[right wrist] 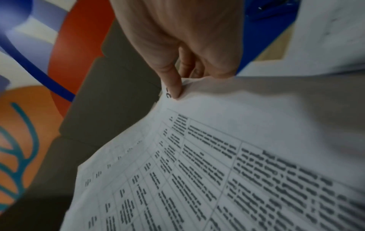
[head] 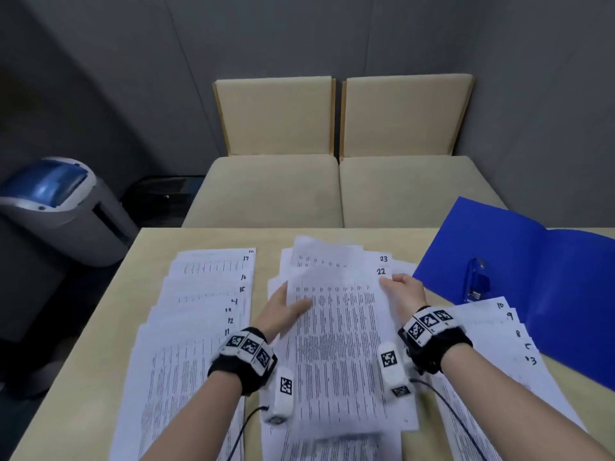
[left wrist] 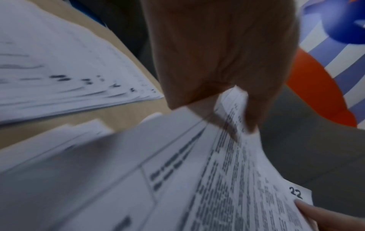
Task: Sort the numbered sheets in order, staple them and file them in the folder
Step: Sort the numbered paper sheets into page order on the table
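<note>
Three fans of numbered printed sheets lie on the table [head: 149, 247]. The left fan [head: 199, 311] shows 11 to 17, the right fan [head: 499, 344] shows 10 downward, and the middle fan [head: 332, 251] shows 23. Both hands hold a printed sheet [head: 339, 327] lifted over the middle fan. My left hand [head: 286, 307] pinches its left edge, thumb on top. My right hand [head: 402, 287] pinches its top right corner, with 22 just above the thumb. In the wrist views, the left hand [left wrist: 217, 54] grips the curled sheet [left wrist: 237, 171], and the right hand [right wrist: 177, 39] presses its thumb on the sheet [right wrist: 197, 156].
An open blue folder [head: 532, 261] lies at the right of the table with a clear blue stapler [head: 477, 277] on it. Two beige chairs [head: 276, 188] stand beyond the far edge. A grey and blue bin-like machine [head: 60, 201] stands on the floor at left.
</note>
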Demonstrator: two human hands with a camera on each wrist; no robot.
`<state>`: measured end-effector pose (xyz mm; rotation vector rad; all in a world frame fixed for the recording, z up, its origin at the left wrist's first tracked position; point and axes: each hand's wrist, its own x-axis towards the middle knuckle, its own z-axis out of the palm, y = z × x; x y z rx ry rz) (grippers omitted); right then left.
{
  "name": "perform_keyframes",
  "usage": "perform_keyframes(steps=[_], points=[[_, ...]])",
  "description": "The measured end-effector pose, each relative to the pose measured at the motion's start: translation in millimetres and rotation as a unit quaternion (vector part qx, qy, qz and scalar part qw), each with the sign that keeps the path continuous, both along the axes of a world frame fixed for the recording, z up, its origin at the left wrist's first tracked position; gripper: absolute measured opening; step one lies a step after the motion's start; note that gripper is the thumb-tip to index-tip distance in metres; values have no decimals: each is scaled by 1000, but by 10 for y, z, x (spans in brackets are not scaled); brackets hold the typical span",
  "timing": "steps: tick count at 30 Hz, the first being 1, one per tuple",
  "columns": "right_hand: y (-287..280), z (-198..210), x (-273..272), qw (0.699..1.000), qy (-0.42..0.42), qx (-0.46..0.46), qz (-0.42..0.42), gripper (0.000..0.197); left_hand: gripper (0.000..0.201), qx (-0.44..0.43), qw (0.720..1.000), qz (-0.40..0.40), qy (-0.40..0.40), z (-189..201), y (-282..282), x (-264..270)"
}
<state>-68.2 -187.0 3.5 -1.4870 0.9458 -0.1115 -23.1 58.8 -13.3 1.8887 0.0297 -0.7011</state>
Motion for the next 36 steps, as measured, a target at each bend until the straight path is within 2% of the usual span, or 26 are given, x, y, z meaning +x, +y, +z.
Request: perform_keyframes(steps=[2,5,7,9,10,12,13,19,21,23,25,26,27,29,30,31,33,36], points=[[3,-222,-52,998,52,-13,25,16,83,48,998,-18,29,-182,62,-81],[-17,-399,-124,984,125,-56,118,31,45,80,993,-38,72,-203,136,-207],[-63,-437,-137,969,149,-93,174,33,32,91,990,-58,92,-244,207,-261],[-159,-429,-84,952,156,-180,194,29,31,97,989,-48,97,-282,269,-282],[-223,-419,-34,933,166,-248,200,31,28,97,990,-40,97,-299,289,-273],[-390,-389,69,879,203,-376,212,42,18,90,992,-32,87,-279,297,-261],[-475,-369,119,856,224,-410,222,46,17,88,992,-24,86,-274,300,-244],[-721,-327,345,802,292,-398,335,64,22,94,991,-17,97,-282,341,-127],[-730,-319,391,807,306,-380,334,68,20,97,990,-17,98,-280,337,-109],[-722,-324,429,804,324,-372,332,62,23,98,990,-14,100,-281,332,-95],[-706,-352,450,810,302,-394,312,32,27,101,990,-14,99,-281,338,-95],[-686,-337,449,831,267,-398,282,15,28,100,990,-13,101,-283,338,-96],[-677,-330,446,860,222,-383,253,10,28,99,990,-13,100,-276,339,-99],[-684,-284,428,923,141,-283,221,18,25,99,990,-12,95,-249,334,-116],[-688,-237,405,941,113,-231,220,16,23,99,991,-12,94,-232,330,-128],[-682,-180,377,948,99,-197,229,12,23,100,990,-13,94,-215,325,-138],[-708,-106,323,944,92,-201,245,16,23,98,991,-13,90,-217,322,-151],[-780,56,283,929,76,-301,202,37,21,94,992,-13,85,-214,330,-167]])
